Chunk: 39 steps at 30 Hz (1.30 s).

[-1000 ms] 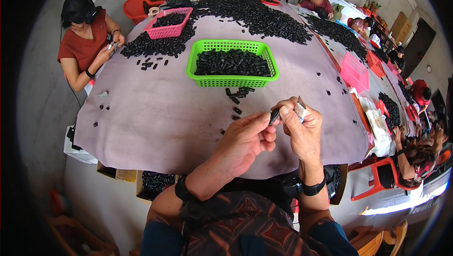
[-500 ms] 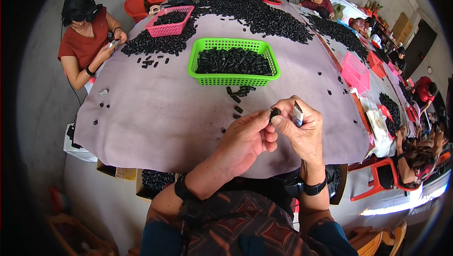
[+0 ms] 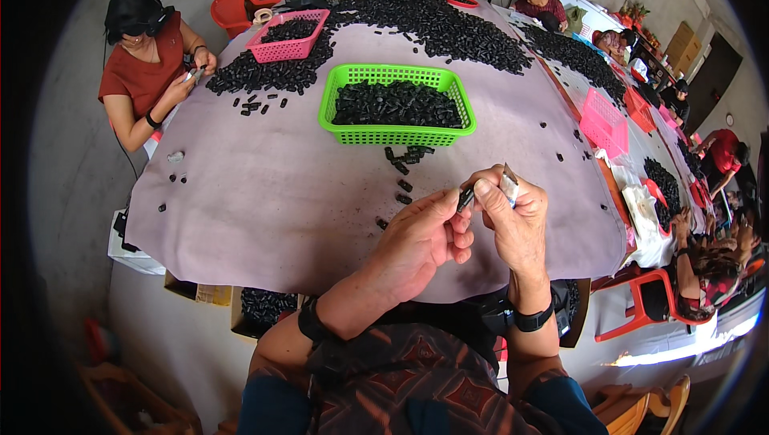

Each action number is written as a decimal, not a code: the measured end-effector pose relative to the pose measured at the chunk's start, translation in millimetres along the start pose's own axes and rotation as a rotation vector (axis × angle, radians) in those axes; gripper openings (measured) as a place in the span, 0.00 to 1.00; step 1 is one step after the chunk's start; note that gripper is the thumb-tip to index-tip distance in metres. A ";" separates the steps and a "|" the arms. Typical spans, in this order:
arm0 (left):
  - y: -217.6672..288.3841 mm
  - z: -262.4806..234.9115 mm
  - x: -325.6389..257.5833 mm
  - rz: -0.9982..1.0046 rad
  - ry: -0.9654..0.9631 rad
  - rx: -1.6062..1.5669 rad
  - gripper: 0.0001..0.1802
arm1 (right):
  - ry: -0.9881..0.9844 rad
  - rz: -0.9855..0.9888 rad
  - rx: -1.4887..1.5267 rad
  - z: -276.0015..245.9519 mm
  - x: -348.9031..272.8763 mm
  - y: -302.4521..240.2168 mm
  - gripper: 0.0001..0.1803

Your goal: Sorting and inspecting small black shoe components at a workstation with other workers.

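Note:
Over the near part of the cloth-covered table [image 3: 240, 203], my left hand [image 3: 412, 251] pinches a small black cylindrical part [image 3: 465, 199] between thumb and fingers. The part is tilted, one end partly covered by fingertips. Close beside it, my right hand [image 3: 517, 223] is closed around a short blade with a pale wrapped grip [image 3: 509, 185], its tip pointing up and away. My right thumb is near the black part's upper end; I cannot tell whether it touches. Several loose black parts [image 3: 404, 186] lie just beyond my left hand.
Straight ahead stands a green basket [image 3: 392, 138] full of black parts. Behind it spreads a large black heap [image 3: 432, 22], with a pink basket [image 3: 282, 51] at left. A person in red [image 3: 160, 58] works at the left edge; others sit at the far end and right tables.
The black part has turned in my left fingers and shows more of its length. My right hand has rotated slightly, tilting the blade; my right thumb has shifted a little.

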<state>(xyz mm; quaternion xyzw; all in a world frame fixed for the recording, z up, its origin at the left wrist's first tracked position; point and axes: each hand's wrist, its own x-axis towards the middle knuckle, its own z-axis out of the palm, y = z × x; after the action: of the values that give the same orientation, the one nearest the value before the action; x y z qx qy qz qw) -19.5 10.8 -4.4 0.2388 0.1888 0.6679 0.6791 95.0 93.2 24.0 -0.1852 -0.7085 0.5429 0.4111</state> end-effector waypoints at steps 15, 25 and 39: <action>0.2 1.7 -0.5 0.038 0.005 0.067 0.13 | -0.051 -0.055 0.017 0.5 0.6 0.4 0.04; -1.5 0.2 0.8 0.106 0.051 0.102 0.11 | -0.032 0.018 -0.043 0.5 0.2 -6.1 0.05; 11.2 2.8 -1.8 0.160 0.060 0.058 0.09 | -0.068 -0.106 -0.208 -12.7 -1.5 -2.0 0.10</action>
<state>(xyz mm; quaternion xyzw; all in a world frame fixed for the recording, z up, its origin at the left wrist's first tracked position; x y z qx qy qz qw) -27.1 8.7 4.2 0.2528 0.2086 0.7212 0.6103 106.2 99.2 26.2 -0.1707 -0.7833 0.4499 0.3935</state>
